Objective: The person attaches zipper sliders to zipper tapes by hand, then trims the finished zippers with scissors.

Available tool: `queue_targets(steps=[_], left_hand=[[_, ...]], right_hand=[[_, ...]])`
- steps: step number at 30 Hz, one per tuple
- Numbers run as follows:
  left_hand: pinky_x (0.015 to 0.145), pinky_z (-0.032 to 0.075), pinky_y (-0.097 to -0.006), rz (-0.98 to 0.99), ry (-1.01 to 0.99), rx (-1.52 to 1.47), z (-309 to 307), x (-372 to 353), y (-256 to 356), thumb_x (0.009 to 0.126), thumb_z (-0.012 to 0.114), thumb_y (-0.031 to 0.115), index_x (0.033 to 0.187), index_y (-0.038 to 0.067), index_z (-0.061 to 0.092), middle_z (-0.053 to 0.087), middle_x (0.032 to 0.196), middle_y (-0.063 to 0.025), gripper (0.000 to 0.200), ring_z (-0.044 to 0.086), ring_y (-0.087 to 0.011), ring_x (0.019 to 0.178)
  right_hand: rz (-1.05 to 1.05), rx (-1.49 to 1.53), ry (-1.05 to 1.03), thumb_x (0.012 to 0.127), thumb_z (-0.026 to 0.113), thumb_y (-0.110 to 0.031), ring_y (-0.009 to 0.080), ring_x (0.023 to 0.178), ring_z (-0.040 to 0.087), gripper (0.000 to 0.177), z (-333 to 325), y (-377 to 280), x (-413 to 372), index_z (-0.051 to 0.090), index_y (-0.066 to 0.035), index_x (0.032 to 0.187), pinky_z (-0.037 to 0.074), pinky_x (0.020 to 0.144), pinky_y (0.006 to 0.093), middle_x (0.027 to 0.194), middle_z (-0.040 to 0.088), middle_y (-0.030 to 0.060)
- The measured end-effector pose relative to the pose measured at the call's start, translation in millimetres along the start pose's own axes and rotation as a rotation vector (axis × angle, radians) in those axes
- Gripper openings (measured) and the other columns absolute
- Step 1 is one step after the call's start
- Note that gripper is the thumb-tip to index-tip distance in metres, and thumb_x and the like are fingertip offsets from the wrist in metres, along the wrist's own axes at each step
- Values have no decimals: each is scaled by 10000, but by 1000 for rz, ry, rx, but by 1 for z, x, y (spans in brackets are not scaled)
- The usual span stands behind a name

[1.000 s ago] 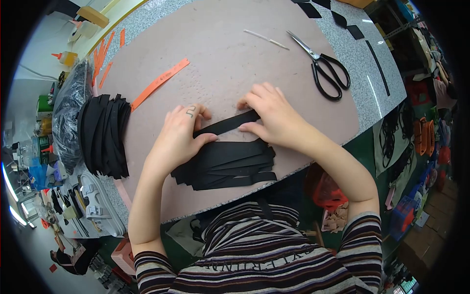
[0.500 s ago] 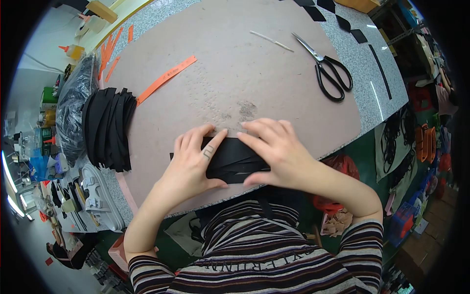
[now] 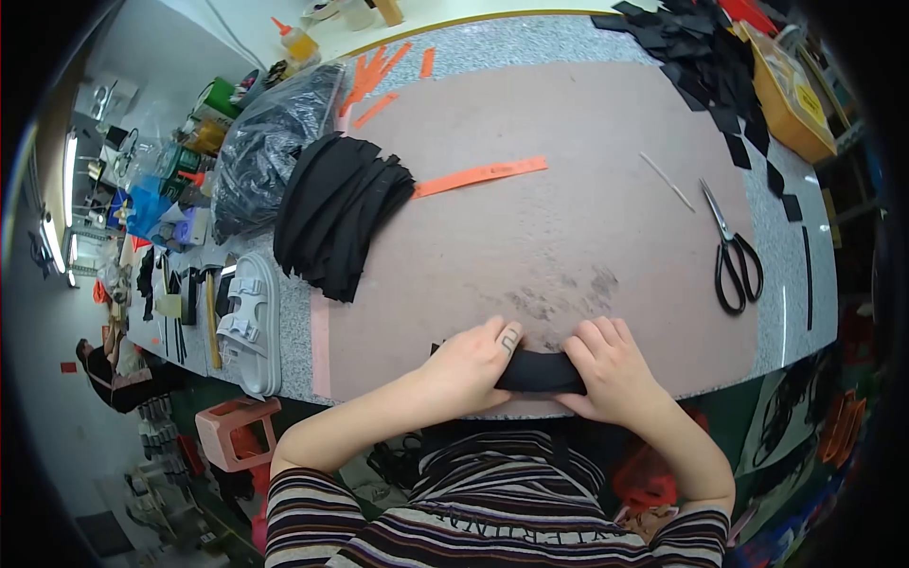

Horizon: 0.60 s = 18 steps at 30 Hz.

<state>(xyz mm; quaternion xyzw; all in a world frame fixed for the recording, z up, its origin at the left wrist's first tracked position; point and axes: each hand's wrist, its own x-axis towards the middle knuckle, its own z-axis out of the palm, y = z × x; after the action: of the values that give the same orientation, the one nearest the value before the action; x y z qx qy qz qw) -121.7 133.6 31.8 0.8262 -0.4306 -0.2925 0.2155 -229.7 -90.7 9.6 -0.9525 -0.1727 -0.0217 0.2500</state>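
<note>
A small bundle of black fabric strips [image 3: 542, 373] lies at the front edge of the brownish mat, gripped from both ends. My left hand [image 3: 476, 367] is closed around its left end, fingers curled over the far side and thumb at the near side. On the right end, my right hand [image 3: 608, 367] holds it in the same way. A short dark tip pokes out left of my left hand. To the left stands a larger fanned pile of black strips [image 3: 336, 213], with an orange strip [image 3: 483, 176] reaching out from it.
Black-handled scissors [image 3: 731, 251] and a thin white stick [image 3: 667, 181] lie at the right of the mat [image 3: 530, 256]. A grey sandal [image 3: 251, 322] and a black plastic bag [image 3: 275, 142] sit at the left. Black scraps [image 3: 682, 47] and a yellow bin [image 3: 786, 95] are far right.
My hands have closed in on the black strips, which now look squeezed into a narrower bundle. The head view has turned left, so the tabletop things appear shifted to the right.
</note>
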Motion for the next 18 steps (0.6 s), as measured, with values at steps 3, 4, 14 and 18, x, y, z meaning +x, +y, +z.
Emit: queue_targets(steps=[3, 4, 14, 18], left_hand=[[845, 537, -455, 112, 37, 55, 7, -6, -12, 700, 854, 143, 1139, -21, 590, 608, 998, -181, 538, 636, -383, 932], [828, 539, -465, 162, 55, 90, 9, -8, -13, 699, 850, 137, 1147, -23, 585, 611, 994, -182, 545, 641, -388, 924], [732, 578, -460, 55, 50, -22, -3, -16, -4, 719, 829, 105, 1106, 30, 628, 706, 891, -191, 442, 717, -387, 839], [721, 585, -429, 170, 355, 117, -101, 1, 3, 688, 826, 67, 1083, 64, 655, 716, 895, -171, 430, 730, -366, 828]], right_hand=[[67, 46, -50, 664, 857, -287, 307, 970, 544, 502, -2, -3, 1, 591, -59, 1023, 417, 845, 417, 988, 547, 107], [81, 55, -83, 660, 853, -267, 307, 973, 546, 483, -1, -3, 1, 592, -59, 1009, 416, 839, 416, 985, 550, 108], [89, 57, -140, 614, 832, -180, 319, 962, 567, 423, -6, 5, 12, 602, -75, 953, 419, 821, 422, 979, 572, 106], [160, 177, 537, 652, 889, -79, 349, 1219, 593, 674, -63, -2, 58, 634, -35, 1274, 441, 1057, 446, 1273, 638, 160]])
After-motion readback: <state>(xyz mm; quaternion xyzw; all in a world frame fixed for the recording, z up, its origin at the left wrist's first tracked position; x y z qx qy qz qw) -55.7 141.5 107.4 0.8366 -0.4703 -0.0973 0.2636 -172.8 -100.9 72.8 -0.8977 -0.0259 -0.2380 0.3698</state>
